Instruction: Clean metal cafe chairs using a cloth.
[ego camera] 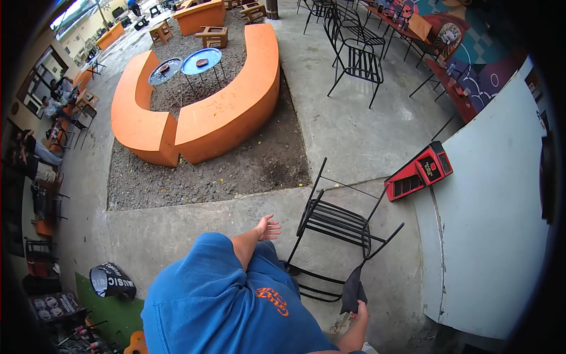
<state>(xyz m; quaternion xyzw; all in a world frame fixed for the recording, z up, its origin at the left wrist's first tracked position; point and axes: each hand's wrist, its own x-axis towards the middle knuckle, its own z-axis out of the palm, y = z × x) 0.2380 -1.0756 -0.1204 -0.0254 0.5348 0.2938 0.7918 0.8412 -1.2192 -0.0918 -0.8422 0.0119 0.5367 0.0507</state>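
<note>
Right before me a black metal chair (pixel 338 221) with a slatted seat lies tipped on the concrete floor, legs sticking out. My right hand (pixel 361 310) grips the lower end of a dark grey cloth (pixel 353 290). The cloth's narrow upper end meets the chair's frame; whether it is tied there or only touching, I cannot tell. My left hand (pixel 268 228) is held out to the left of the chair, apart from it, with its fingers spread and nothing in it.
Curved orange benches (pixel 230 119) surround two round blue tables (pixel 202 61) on gravel. A red display rack (pixel 418 172) leans by a white panel (pixel 486 221) on the right. Black chairs (pixel 360 62) stand beyond. A printed bin (pixel 112 281) and a guitar (pixel 136 343) are lower left. People sit far left.
</note>
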